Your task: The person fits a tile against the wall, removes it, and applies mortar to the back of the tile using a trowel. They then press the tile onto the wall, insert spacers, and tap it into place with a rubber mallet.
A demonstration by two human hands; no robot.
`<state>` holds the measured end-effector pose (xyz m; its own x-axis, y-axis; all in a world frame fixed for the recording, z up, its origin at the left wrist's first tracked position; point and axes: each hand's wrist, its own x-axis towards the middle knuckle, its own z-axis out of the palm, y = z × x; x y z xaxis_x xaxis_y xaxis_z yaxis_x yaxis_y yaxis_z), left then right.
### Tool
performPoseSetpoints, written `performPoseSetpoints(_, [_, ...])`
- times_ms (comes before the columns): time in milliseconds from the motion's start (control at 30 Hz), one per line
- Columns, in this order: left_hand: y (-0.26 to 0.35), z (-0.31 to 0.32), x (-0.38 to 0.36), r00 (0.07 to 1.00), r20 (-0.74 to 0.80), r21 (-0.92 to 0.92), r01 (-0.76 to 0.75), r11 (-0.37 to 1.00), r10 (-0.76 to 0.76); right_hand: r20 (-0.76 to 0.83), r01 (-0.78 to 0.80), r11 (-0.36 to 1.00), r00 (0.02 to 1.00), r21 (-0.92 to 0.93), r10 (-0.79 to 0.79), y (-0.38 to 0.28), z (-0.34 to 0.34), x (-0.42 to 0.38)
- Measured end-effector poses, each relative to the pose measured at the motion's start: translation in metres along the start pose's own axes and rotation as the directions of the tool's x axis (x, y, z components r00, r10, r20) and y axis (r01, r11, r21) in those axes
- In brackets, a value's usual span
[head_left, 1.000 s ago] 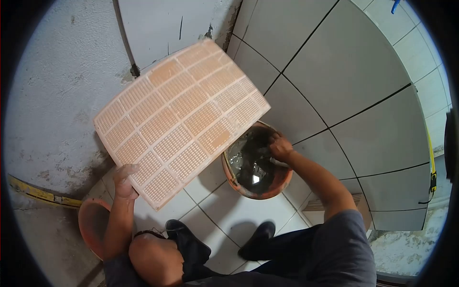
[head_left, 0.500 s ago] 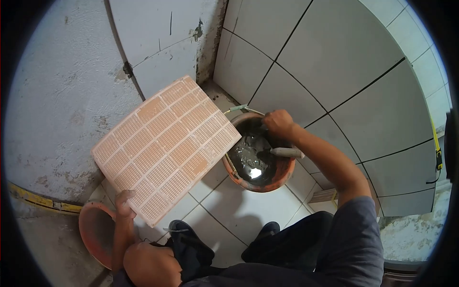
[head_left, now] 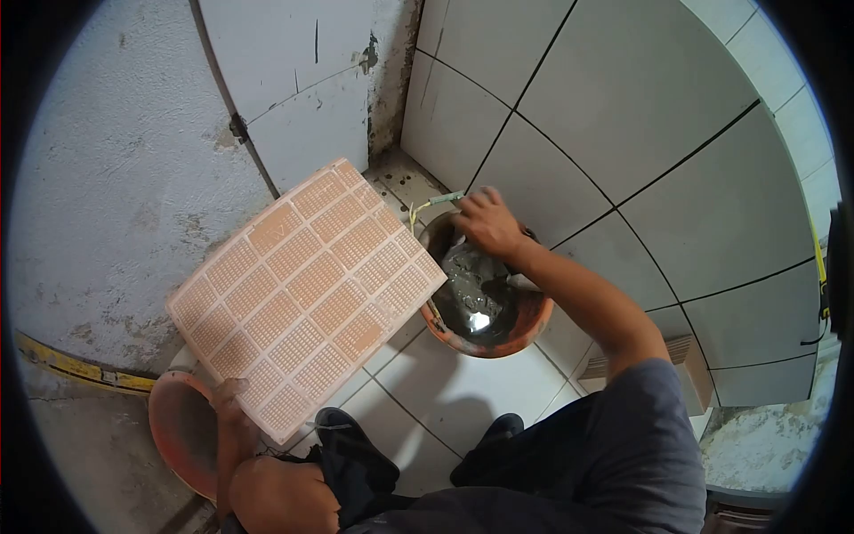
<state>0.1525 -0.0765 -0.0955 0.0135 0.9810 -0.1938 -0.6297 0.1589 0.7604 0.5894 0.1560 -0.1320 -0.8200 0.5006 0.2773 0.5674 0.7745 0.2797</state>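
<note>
My left hand [head_left: 229,398] grips the lower left edge of a large tile [head_left: 307,294], its thumb on the ribbed orange-pink back that faces me. The tile is tilted, and its upper left side is close to the wall. My right hand [head_left: 487,222] is over the far rim of an orange bucket [head_left: 525,334], beside the handle's green grip [head_left: 447,198]. Its fingers are bent and blurred, so I cannot make out whether they hold anything. Wet grey mortar [head_left: 471,289] is in the bucket, and a pale tool handle [head_left: 523,282] sticks out of it, partly under my forearm.
A second orange bucket [head_left: 178,427] stands at the lower left, next to a yellow level [head_left: 84,369]. Large grey tiles [head_left: 623,116] cover the right wall. Stacked tiles or a box [head_left: 685,365] lie at its foot. My shoes [head_left: 356,449] rest on the white tiled floor [head_left: 436,400].
My right hand has moved left across the bucket's far rim, toward the handle's grip. The tile in my left hand has shifted slightly downward and tilted a little.
</note>
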Motion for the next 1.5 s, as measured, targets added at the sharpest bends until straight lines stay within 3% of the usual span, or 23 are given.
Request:
performPoseSetpoints(67, [-0.001, -0.019, -0.001, 0.999, 0.029, -0.009, 0.028, 1.0, -0.028, 0.269, -0.358, 0.934, 0.9, 0.009, 0.342, -0.003, -0.025, -0.014])
performPoseSetpoints(100, [-0.003, -0.036, -0.001, 0.996, 0.049, 0.007, 0.08, 0.997, -0.08, 0.277, -0.359, 0.933, 0.897, 0.004, 0.344, -0.008, -0.03, -0.03])
performPoseSetpoints(167, [-0.013, -0.069, -0.003, 0.987, 0.083, 0.014, 0.138, 0.99, -0.139, 0.67, -0.179, 0.958, 0.685, -0.224, 0.285, -0.023, -0.041, -0.064])
performPoseSetpoints(200, [-0.023, -0.085, -0.003, 0.995, -0.058, 0.027, 0.081, 0.996, -0.08, 0.676, -0.179, 0.955, 0.676, -0.235, 0.293, -0.029, -0.044, -0.073])
performPoseSetpoints(267, [-0.022, -0.08, -0.001, 0.981, -0.193, 0.039, 0.034, 0.999, -0.026, 0.754, -0.266, 0.96, 0.613, -0.083, 0.235, -0.036, -0.048, -0.086])
performPoseSetpoints(300, [-0.011, -0.058, -0.001, 0.984, -0.124, 0.036, 0.13, 0.991, -0.124, 0.759, -0.265, 0.961, 0.608, -0.084, 0.234, -0.033, -0.051, -0.085])
performPoseSetpoints(333, [-0.003, -0.046, 0.0, 0.973, -0.06, 0.042, 0.225, 0.973, -0.222, 0.561, -0.446, 0.88, 0.776, 0.165, 0.288, -0.028, -0.053, -0.083])
performPoseSetpoints(367, [-0.002, -0.046, 0.002, 0.972, -0.068, 0.039, 0.23, 0.973, -0.227, 0.334, -0.515, 0.734, 0.854, 0.442, 0.398, -0.024, -0.055, -0.081])
performPoseSetpoints(400, [-0.002, -0.046, 0.003, 0.971, -0.044, 0.016, 0.234, 0.972, -0.233, 0.342, -0.515, 0.732, 0.854, 0.447, 0.392, -0.025, -0.068, -0.078])
performPoseSetpoints(467, [-0.004, -0.045, 0.002, 0.97, -0.016, -0.01, 0.243, 0.97, -0.244, 0.501, -0.548, 0.623, 0.821, 0.558, 0.274, -0.034, -0.104, -0.076])
performPoseSetpoints(500, [-0.005, -0.044, 0.002, 0.976, -0.068, 0.014, 0.21, 0.978, -0.209, 0.506, -0.55, 0.626, 0.819, 0.553, 0.273, -0.04, -0.111, -0.085])
performPoseSetpoints(567, [-0.008, -0.039, 0.004, 0.979, -0.115, 0.028, 0.172, 0.985, -0.168, 0.368, -0.152, 0.865, 0.929, 0.478, -0.04, -0.059, -0.126, -0.107])
performPoseSetpoints(700, [-0.01, -0.042, 0.007, 0.976, -0.108, -0.003, 0.188, 0.982, -0.188, 0.432, -0.163, 0.798, 0.892, 0.58, -0.132, -0.094, -0.137, -0.139])
performPoseSetpoints(767, [-0.013, -0.053, 0.005, 0.972, -0.114, 0.007, 0.208, 0.978, -0.206, 0.503, -0.245, 0.791, 0.86, 0.561, -0.09, -0.102, -0.148, -0.142])
performPoseSetpoints(800, [-0.014, -0.056, 0.006, 0.983, -0.104, 0.094, 0.162, 0.982, -0.152, 0.359, -0.137, 0.832, 0.93, 0.537, -0.079, -0.094, -0.147, -0.135])
performPoseSetpoints(867, [-0.012, -0.058, 0.009, 0.991, -0.083, 0.18, 0.115, 0.977, -0.102, 0.304, -0.223, 0.927, 0.944, 0.301, 0.128, -0.063, -0.135, -0.129])
performPoseSetpoints(933, [-0.014, -0.058, 0.014, 0.983, -0.031, 0.015, 0.183, 0.983, -0.183, 0.293, -0.365, 0.924, 0.877, -0.112, 0.381, -0.043, -0.144, -0.093])
performPoseSetpoints(967, [-0.014, -0.057, 0.015, 0.982, -0.02, 0.011, 0.187, 0.982, -0.187, 0.296, -0.368, 0.922, 0.873, -0.123, 0.388, -0.036, -0.139, -0.086])
performPoseSetpoints(1033, [-0.009, -0.055, 0.016, 0.962, -0.045, -0.012, 0.268, 0.963, -0.268, 0.742, -0.382, 0.909, 0.559, -0.165, 0.37, -0.025, -0.118, -0.079])
performPoseSetpoints(1167, [-0.006, -0.049, 0.02, 0.954, -0.06, -0.048, 0.29, 0.956, -0.292, 0.732, -0.27, 0.947, 0.608, -0.171, 0.306, -0.02, -0.091, -0.066])
performPoseSetpoints(1233, [-0.007, -0.054, 0.02, 0.94, -0.047, -0.014, 0.336, 0.942, -0.337, 0.778, -0.516, 0.812, 0.377, -0.274, 0.502, -0.017, -0.121, -0.035])
performPoseSetpoints(1367, [-0.006, -0.062, 0.023, 0.93, -0.076, 0.028, 0.361, 0.932, -0.358, 0.792, -0.389, 0.886, 0.442, -0.252, 0.42, 0.003, -0.159, -0.017])
performPoseSetpoints(1500, [-0.007, -0.057, 0.03, 0.932, -0.04, -0.013, 0.36, 0.933, -0.36, 0.86, -0.157, 0.909, 0.296, -0.385, 0.415, -0.019, -0.136, 0.001])
